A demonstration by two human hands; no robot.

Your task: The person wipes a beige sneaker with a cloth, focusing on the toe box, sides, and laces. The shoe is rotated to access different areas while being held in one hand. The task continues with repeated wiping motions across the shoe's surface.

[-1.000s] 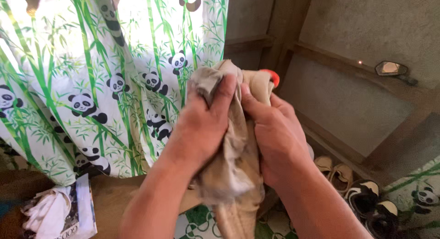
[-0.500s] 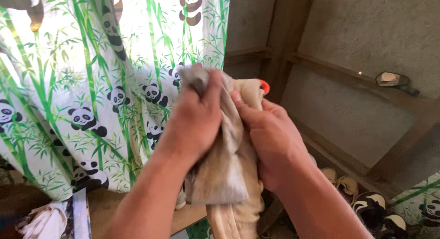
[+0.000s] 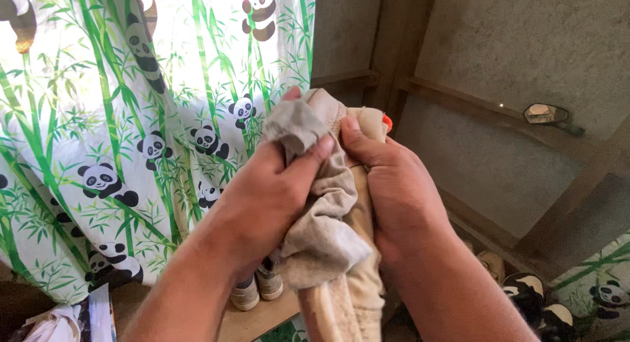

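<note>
Both of my hands grip a beige-grey cloth (image 3: 326,230) held up at the middle of the view. My left hand (image 3: 262,198) clutches its crumpled left part, thumb pressed on a grey fold near the top. My right hand (image 3: 394,198) squeezes the tan right part, thumb up against the top edge. A small orange-red bit (image 3: 388,122) shows behind the cloth's top, mostly hidden. The cloth hangs down between my forearms and out of the bottom of the view.
A white curtain with green bamboo and pandas (image 3: 131,119) hangs at the left. Shoes (image 3: 257,291) rest on a wooden ledge below my hands; more shoes (image 3: 545,312) lie at the lower right. A small mirror (image 3: 545,114) sits on the wall's wooden rail.
My hands shifted on the cloth: the left thumb now presses a grey fold at the top, and the cloth is bunched more tightly. The view dropped slightly, revealing the shoes on the ledge.
</note>
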